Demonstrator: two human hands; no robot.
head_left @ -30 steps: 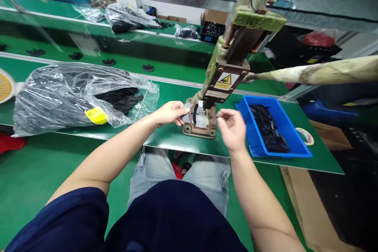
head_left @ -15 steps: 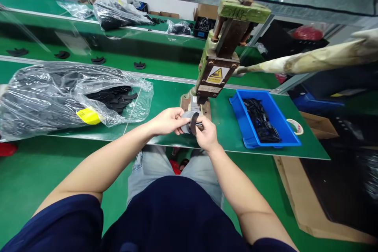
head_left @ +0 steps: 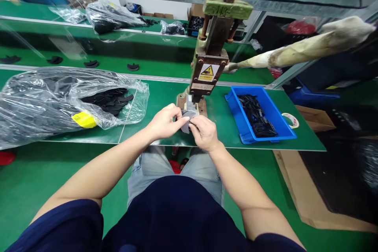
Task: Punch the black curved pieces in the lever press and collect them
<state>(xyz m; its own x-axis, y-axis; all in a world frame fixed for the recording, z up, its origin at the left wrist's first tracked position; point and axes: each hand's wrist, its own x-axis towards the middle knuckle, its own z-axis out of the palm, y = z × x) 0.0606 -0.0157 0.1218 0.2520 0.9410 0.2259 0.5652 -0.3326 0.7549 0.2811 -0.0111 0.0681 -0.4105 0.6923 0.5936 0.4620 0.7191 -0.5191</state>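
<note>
In front of the hand press [head_left: 205,73], my left hand [head_left: 165,122] pinches a dark grey curved plastic piece [head_left: 186,126] between thumb and fingers. My right hand [head_left: 204,130] is closed at the other side of the same piece, its fingertips pressed against it. Whether a second small part sits under the right fingers is hidden. The piece is held just before the press's base [head_left: 202,107], beneath the ram.
Left lies a clear plastic bag [head_left: 59,98] of black curved pieces. A blue bin [head_left: 246,138] of small black parts and a tape roll [head_left: 291,120] are at the right. The press lever [head_left: 283,55] reaches out rightward. Several curved pieces [head_left: 132,67] lie on the green surface behind.
The curved piece has been turned between my hands, from standing edge-on to lying flatter. My right fingers have shifted onto its near side. The whole view has swung slightly.
</note>
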